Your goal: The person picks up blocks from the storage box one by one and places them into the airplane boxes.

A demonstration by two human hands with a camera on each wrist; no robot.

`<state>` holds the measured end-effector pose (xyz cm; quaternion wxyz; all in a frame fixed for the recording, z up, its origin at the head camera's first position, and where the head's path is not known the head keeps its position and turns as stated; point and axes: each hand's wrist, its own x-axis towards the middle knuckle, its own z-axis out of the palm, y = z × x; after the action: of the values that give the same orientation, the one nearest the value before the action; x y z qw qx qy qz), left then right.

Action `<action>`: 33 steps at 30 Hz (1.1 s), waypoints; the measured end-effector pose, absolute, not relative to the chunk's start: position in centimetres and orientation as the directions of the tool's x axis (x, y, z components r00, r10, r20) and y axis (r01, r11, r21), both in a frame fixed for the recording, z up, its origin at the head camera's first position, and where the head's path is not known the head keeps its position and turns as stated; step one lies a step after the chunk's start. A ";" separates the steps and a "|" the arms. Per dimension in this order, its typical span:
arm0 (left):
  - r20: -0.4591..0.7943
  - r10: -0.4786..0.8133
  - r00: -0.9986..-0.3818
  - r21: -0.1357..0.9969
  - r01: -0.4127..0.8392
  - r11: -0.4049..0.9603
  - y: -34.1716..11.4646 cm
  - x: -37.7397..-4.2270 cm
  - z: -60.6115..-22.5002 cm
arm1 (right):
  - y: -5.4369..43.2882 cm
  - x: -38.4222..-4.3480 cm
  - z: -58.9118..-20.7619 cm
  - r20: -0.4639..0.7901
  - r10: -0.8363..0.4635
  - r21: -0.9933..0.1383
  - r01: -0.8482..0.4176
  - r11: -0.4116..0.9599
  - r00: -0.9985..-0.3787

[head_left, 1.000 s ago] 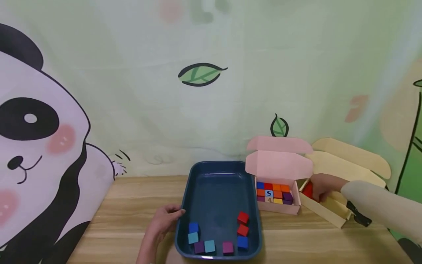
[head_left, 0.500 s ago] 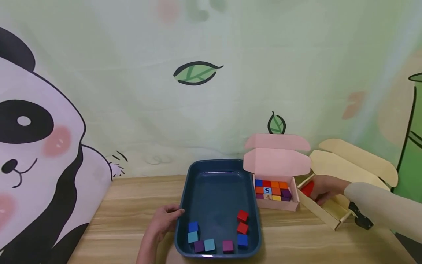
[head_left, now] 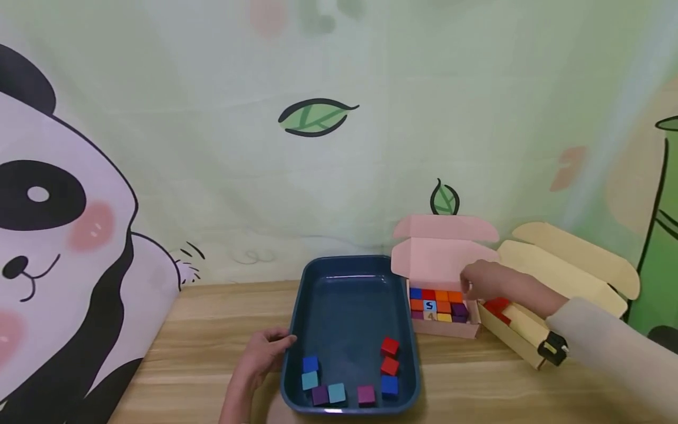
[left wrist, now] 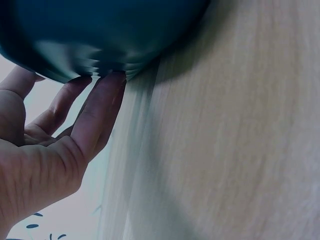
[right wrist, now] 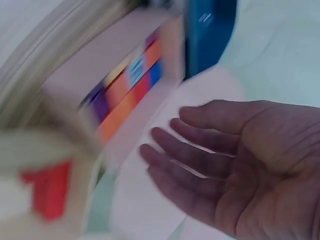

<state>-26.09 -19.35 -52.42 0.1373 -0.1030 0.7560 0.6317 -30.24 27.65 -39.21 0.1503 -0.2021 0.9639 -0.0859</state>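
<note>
My left hand holds the left rim of a deep blue tray. In the left wrist view its fingers press the tray's outer wall, while the thumb reaches the rim. Nothing is in my right hand, which hovers over the right side of the pink box, palm and loosely bent fingers showing in the right wrist view. Rows of coloured cubes fill that box, one marked with a 5. Red blocks lie in the cream box under my right forearm.
Inside the tray, a blue cube and several others line the near end, with red cubes along the right. Both boxes' lids stand raised behind them. A printed cloth hangs beyond the wooden table.
My right hand has come up out of the cream box and moved left over the pink box, leaving the red blocks behind. My left hand stays at the tray's rim.
</note>
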 end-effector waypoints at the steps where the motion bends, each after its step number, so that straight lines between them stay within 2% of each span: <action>1: -0.341 0.014 -0.940 0.924 -0.332 0.188 -19.4 -26.1 -52.4 | 26.4 -30.1 -39.0 -0.221 -0.446 -0.238 -0.395 0.887 -0.867; 5: -0.325 0.002 -0.946 0.926 -0.318 0.204 -19.4 -26.3 -52.3 | 21.5 -29.8 -38.9 -0.121 -0.581 -0.328 -0.520 0.789 -0.805; 6: -0.315 0.001 -0.949 0.930 -0.308 0.202 -19.4 -26.4 -52.3 | 20.4 -29.7 -39.0 -0.126 -0.606 -0.348 -0.537 0.769 -0.786; 9: -0.293 0.000 -0.956 0.940 -0.288 0.184 -19.3 -26.3 -52.4 | 17.2 -29.5 -39.6 -0.176 -0.637 -0.319 -0.568 0.758 -0.751; 14: -0.289 -0.001 -0.957 0.944 -0.285 0.167 -19.4 -26.1 -52.6 | 12.9 -29.6 -41.9 -0.321 -0.584 -0.220 -0.541 0.812 -0.746; 20: -0.289 0.018 -0.957 0.946 -0.283 0.156 -19.2 -25.9 -52.7 | 10.3 -29.0 -44.3 -0.481 -0.416 -0.125 -0.409 0.904 -0.772; 33: -0.276 0.009 -0.961 0.948 -0.270 0.166 -19.5 -25.8 -52.7 | 9.6 -28.4 -45.6 -0.503 -0.432 -0.153 -0.414 0.897 -0.749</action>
<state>-25.79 -19.46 -52.72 0.1091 -0.0864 0.7557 0.6399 -28.36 9.61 -45.62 0.2729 -0.2262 0.9350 -0.0160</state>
